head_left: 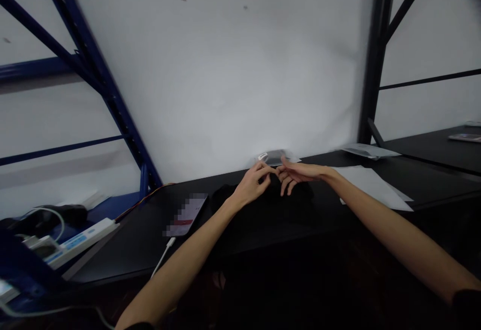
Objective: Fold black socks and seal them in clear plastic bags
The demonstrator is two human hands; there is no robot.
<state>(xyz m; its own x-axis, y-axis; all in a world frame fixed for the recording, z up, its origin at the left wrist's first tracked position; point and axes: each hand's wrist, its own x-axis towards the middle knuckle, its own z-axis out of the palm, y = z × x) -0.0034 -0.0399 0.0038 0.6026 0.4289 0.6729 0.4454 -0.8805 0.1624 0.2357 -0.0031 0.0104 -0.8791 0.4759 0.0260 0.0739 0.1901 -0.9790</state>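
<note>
My left hand (255, 182) is raised over the black table (225, 240), its thumb and index finger bent close together near a small white-labelled item (262, 157). Whether its fingertips hold anything is too small to tell. Just to the right, my right hand (295, 174) has its fingers spread and loosely curled, with nothing visible in it. The fingertips of both hands nearly meet. Behind them, a clear plastic packet (277, 155) lies against the wall. Dark cloth (221, 196) is on the table beneath the hands.
A phone (188, 215) lies left, with a white cable (162, 257) near it. A power strip (82, 242) sits further left by the blue rack (108, 89). White papers (370, 187) and a plastic bag (370, 150) lie right, near a black post (372, 69).
</note>
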